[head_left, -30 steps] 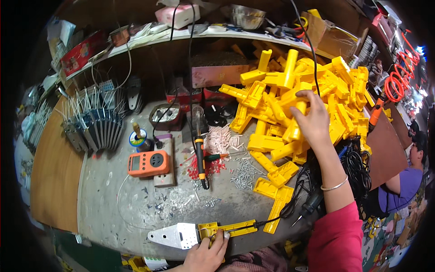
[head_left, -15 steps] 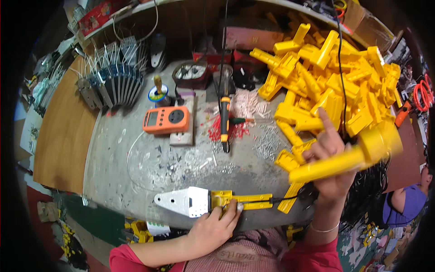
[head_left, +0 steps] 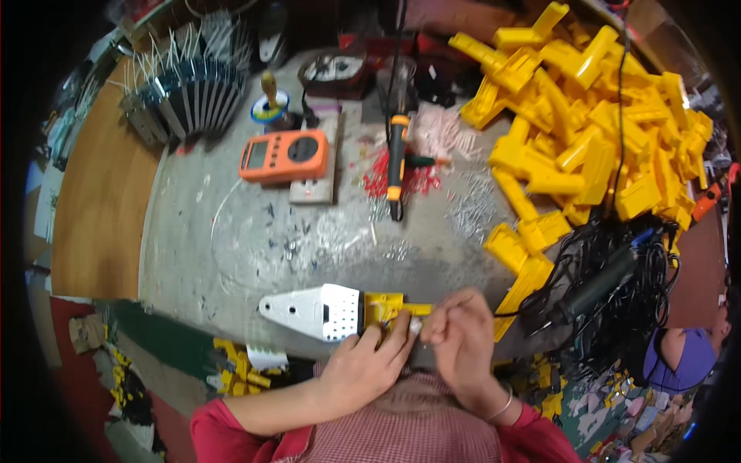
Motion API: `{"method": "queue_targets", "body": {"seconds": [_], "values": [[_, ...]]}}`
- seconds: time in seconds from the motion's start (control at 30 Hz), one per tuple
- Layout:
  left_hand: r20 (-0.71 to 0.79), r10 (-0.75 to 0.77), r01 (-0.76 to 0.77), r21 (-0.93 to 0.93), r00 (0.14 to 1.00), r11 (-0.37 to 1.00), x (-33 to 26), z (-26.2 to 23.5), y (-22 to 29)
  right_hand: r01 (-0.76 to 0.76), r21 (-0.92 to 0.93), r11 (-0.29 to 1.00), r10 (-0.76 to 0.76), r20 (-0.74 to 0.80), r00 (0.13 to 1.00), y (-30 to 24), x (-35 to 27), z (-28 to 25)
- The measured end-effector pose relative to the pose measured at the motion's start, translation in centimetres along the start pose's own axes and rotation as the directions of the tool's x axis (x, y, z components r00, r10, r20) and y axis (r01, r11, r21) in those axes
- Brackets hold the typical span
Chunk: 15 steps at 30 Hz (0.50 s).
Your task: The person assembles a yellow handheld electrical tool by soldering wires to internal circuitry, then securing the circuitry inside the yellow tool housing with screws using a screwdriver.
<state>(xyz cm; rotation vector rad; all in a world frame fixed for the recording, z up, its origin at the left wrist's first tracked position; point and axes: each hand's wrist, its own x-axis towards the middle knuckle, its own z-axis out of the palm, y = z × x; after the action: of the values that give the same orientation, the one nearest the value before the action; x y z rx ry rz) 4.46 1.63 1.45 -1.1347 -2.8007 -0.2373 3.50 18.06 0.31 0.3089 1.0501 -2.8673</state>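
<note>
A tool with a flat white metal plate [head_left: 312, 312] and a yellow plastic handle part [head_left: 384, 306] lies at the near edge of the bench. My left hand [head_left: 369, 369] grips the yellow part from below, fingers pressed on it beside the plate. My right hand [head_left: 463, 333] is curled over the handle's right end, thumb and fingers pinched together against my left fingertips. What sits under the right hand is hidden. A black cable [head_left: 515, 312] leaves the handle toward the right.
A big pile of yellow plastic shells [head_left: 587, 131] fills the back right. Black cables [head_left: 617, 285] lie tangled below it. An orange multimeter [head_left: 285, 154], an orange-black screwdriver [head_left: 395, 166], red bits [head_left: 413, 181] and metal plates [head_left: 185, 85] lie farther back. Another person [head_left: 687, 359] sits at right.
My right hand has come down from the yellow pile, where it lifted a long yellow shell, to the tool at the near edge. Both hands now meet on the handle.
</note>
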Motion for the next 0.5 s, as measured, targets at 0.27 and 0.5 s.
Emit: {"method": "queue_targets", "body": {"seconds": [0.27, 0.5], "values": [[-0.072, 0.009, -0.004, 0.069, 0.997, 0.998, 0.7, -0.2, -0.3, 0.224, -0.424, 0.878, -0.159, 0.184, 0.970, -5.4, 0.7, -1.2], [-0.055, 0.017, -0.014, 0.048, 0.998, 0.999, 0.6, 0.1, -0.2, 0.405, -0.600, 0.690, 0.068, 0.611, 0.788, -5.7, -4.5, -5.1]]}}
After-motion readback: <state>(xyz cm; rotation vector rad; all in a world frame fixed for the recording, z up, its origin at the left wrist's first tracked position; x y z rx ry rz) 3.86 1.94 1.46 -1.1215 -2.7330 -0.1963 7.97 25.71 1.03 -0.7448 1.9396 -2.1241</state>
